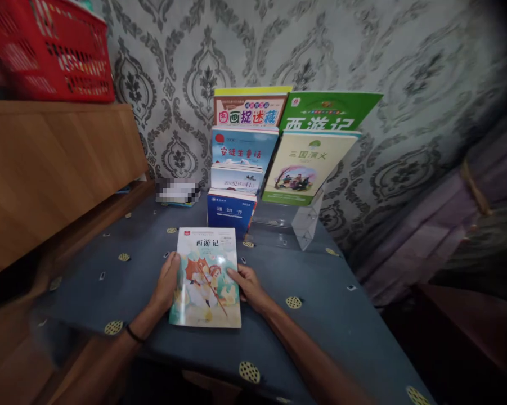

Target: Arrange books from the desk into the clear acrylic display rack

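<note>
Between my two hands is a paperback book [209,287], its illustrated pale cover facing me and tilted up above the table. My left hand [169,278] grips its left edge, and a dark band circles that wrist. On the other side, my right hand [247,284] is closed around the right edge, thumb on the cover and fingers behind it. Just behind the held book, a clear tiered stand [306,225] carries several books in rows. Its lowest left tier bears a blue book [231,212]; a cream and green book [306,163] leans at the right.
A dark blue patterned tablecloth [321,320] covers the table, which meets a wallpapered wall. At the back left lies a small pile of books [179,194], partly blurred out. A wooden cabinet [63,169] with a red basket [63,56] stands left; a curtain [426,197] hangs right.
</note>
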### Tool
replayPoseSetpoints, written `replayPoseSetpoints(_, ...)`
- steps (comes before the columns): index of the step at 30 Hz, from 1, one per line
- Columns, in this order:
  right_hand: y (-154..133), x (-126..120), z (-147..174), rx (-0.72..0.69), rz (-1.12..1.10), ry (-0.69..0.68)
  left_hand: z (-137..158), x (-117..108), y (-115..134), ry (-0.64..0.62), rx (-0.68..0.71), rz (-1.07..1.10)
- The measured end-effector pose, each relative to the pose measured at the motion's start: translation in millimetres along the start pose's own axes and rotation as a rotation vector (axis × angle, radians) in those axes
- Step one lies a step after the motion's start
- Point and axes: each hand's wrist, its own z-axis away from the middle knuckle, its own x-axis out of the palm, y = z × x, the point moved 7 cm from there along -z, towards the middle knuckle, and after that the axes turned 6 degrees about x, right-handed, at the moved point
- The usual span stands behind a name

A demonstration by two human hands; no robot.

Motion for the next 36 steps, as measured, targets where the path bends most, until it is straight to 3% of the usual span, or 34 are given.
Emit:
replayPoseSetpoints(3,3.7,8.0,2.6,0.079,0.019,-0.061,-5.9,-7.7,-12.2,-0.073,-0.066,-0.084)
replayPoseSetpoints(5,7.0,14.5,6.4,0.165,0.062,-0.144,-12.2,-11.3,-12.0,-0.172,-0.023,-0.202)
replayPoseSetpoints(8,13.7,16.7,14.7,0.314,0.207,-0.276,-20.9,-19.7,7.5,-0.220,0.280,-0.587)
replayPoseSetpoints(10,14.9,9.2,18.1,0.370,0.343,-0.287,-20.4,-20.5,18.4,-0.235,0.483,-0.811)
replayPoseSetpoints(12,7.9,0.1,16.3,0.326,0.500,-0.216,-16.4,-17.0,19.1,-0.290,0.597,-0.901)
replayPoseSetpoints(15,-19.9,5.6,7.1,0.023,0.735,-0.039,-8.9,-11.0,7.5,-0.352,0.653,-0.920)
replayPoseSetpoints(18,-41.7,46.4,-3.7,-0.351,0.880,0.037,-5.4,-11.8,-7.3,-0.310,0.637,-0.919)
replayPoseSetpoints(20,-36.2,85.1,-17.6,-0.442,0.960,-0.090,-4.6,-14.1,-14.0,-0.283,0.643,-0.912)
replayPoseSetpoints(23,-17.7,124.3,-45.3,-0.381,1.139,-0.238,-4.5,-17.7,-17.9,-0.252,0.690,-0.938)
replayPoseSetpoints(27,-13.2,134.2,-70.9,-0.336,1.287,-0.236,-5.1,-18.9,-18.6,-0.241,0.719,-0.982)
replayPoseSetpoints(32,-15.8,117.3,-81.7,-0.329,1.371,-0.147,-4.7,-15.4,-14.9,-0.235,0.737,-1.025)
replayPoseSetpoints(36,-14.4,82.1,-85.0,-0.239,1.405,0.025,-4.5,-14.3,-12.3,-0.231,0.709,-1.056)
